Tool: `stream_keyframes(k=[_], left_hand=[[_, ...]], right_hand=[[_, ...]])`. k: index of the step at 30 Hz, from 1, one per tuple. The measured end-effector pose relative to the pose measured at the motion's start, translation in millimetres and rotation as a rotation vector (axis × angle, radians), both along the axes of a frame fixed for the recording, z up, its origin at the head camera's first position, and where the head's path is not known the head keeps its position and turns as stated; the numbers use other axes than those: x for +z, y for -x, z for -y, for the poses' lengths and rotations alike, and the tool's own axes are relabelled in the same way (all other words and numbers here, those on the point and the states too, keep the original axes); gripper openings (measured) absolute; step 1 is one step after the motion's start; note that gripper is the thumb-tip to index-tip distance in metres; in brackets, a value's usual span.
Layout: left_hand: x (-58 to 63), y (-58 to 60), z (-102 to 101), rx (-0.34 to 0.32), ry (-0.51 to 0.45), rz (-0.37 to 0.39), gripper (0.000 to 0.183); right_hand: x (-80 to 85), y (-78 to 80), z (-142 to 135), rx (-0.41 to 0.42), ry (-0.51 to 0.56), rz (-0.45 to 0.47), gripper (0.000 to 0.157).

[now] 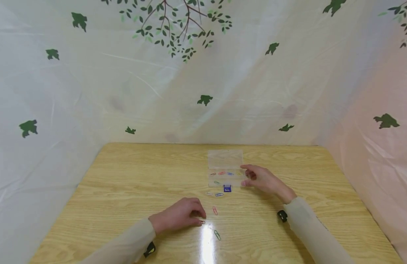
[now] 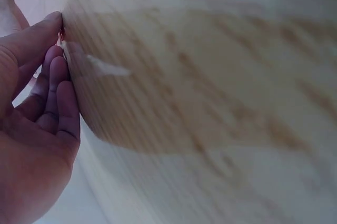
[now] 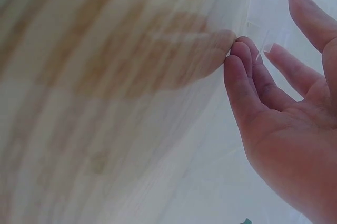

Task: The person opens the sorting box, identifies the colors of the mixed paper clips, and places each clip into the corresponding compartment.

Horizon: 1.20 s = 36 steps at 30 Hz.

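Observation:
My left hand (image 1: 181, 213) is low over the table, pinching a small red paper clip (image 2: 60, 37) between thumb and fingertips, close to the surface. My right hand (image 1: 264, 179) rests at the right side of a clear plastic box (image 1: 234, 182), its fairly straight fingers (image 3: 245, 84) touching the edge. The box's lid (image 1: 225, 159) lies folded back. Inside are several coloured paper clips, among them a blue clip (image 1: 230, 173) and a green clip (image 1: 217, 182). On the table lie a pink paper clip (image 1: 215, 210) and another green paper clip (image 1: 217, 235).
Just in front of the box are a small dark blue piece (image 1: 227, 188), a blue paper clip (image 1: 219, 194) and a pale paper clip (image 1: 209, 193). The wooden table (image 1: 140, 172) meets a pale curtain (image 1: 170, 113) behind and at both sides.

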<state>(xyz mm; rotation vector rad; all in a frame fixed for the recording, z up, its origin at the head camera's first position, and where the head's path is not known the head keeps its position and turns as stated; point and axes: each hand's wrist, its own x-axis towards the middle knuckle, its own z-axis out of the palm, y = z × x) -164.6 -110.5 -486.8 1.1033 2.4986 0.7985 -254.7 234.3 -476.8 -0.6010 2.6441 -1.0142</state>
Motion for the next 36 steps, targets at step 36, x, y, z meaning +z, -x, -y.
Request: stream_keyframes(k=[36], left_hand=[[1.0,3.0,-3.4,0.125,-0.135,0.031,0.008]], right_hand=[[-2.6,1.2,-2.5,0.029,0.003,-0.019,0.067]])
